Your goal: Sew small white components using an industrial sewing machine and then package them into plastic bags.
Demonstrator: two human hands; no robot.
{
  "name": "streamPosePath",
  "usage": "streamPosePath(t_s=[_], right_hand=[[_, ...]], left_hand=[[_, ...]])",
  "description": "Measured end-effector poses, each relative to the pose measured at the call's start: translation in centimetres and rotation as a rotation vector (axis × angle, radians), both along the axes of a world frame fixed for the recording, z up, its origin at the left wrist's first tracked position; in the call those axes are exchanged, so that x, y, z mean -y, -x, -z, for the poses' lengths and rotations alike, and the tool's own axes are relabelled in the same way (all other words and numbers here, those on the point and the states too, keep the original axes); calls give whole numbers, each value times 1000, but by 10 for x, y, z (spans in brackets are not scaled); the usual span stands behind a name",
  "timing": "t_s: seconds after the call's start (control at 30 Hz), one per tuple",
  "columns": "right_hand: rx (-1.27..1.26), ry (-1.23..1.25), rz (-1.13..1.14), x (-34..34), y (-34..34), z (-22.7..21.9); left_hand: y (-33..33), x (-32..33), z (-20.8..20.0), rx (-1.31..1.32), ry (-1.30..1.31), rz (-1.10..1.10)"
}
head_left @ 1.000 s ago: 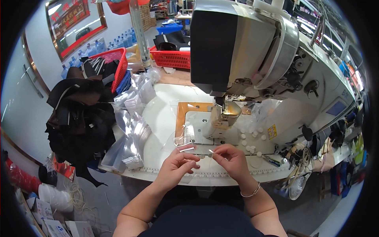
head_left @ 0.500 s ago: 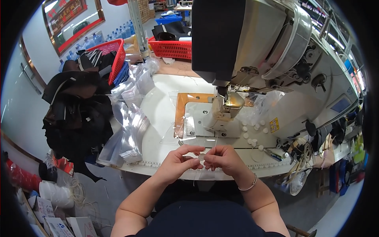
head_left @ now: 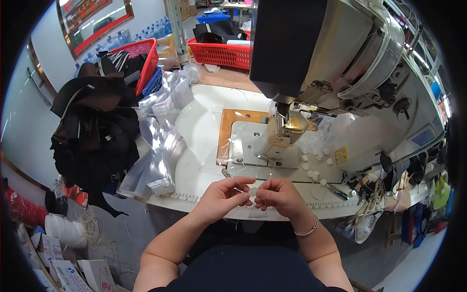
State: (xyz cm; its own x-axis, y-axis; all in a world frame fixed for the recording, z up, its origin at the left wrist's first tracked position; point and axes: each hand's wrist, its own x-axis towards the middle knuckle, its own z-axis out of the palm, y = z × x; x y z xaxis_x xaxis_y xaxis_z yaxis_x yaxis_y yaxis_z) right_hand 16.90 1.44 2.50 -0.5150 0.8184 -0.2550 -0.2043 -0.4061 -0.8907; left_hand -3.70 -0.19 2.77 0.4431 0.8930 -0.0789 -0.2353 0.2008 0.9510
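Note:
A small round whitish disc (head_left: 253, 191) is pinched between my two hands above the front edge of the sewing machine table. My left hand (head_left: 225, 198) has its fingers curled, the thumb at the disc's left edge and the forefinger arched above. From the other side my right hand (head_left: 278, 196) grips the disc between thumb and fingertips; a bracelet circles that wrist. Clear plastic film (head_left: 214, 160) lies just beyond, on the bed, and thin strands show near my right fingers. Behind my hands stands the sewing machine's post (head_left: 283, 134).
Loose white discs (head_left: 305, 167) lie right of the post. Stacked clear plastic pieces (head_left: 168, 151) are on the left, beside a heap of black material (head_left: 95, 141). A red basket (head_left: 221, 54) stands at the back. A ruler strip (head_left: 180, 197) follows the front edge.
The view has shifted slightly, so the machine appears further right. Between my fingers the disc is turned and shows more of its face. Both hands stay in nearly the same place.

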Motion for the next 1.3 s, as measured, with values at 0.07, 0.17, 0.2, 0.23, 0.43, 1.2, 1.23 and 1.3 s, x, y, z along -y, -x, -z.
streamPosePath(t_s=[0.07,0.17,0.2,0.23,0.43,1.2,1.23,1.3], right_hand=[[-2,0,1,0,0,1],[-4,1,9,0,-2,2],[-2,3,10,0,-2,2],[0,5,11,0,-2,2],[18,4,2,0,-2,-1],[-135,112,3,3,-4,-4],[-198,134,34,5,-2,-5],[-60,7,41,9,1,-1]], left_hand=[[0,0,1,-1,-12,4],[0,0,0,-7,-19,3],[0,0,-1,-14,-25,2],[0,0,-1,-20,-30,1],[-1,1,-1,-41,-19,-2],[-8,4,9,-140,-36,-142],[-8,4,8,-170,-45,-159],[-9,5,10,-174,-51,-159]])
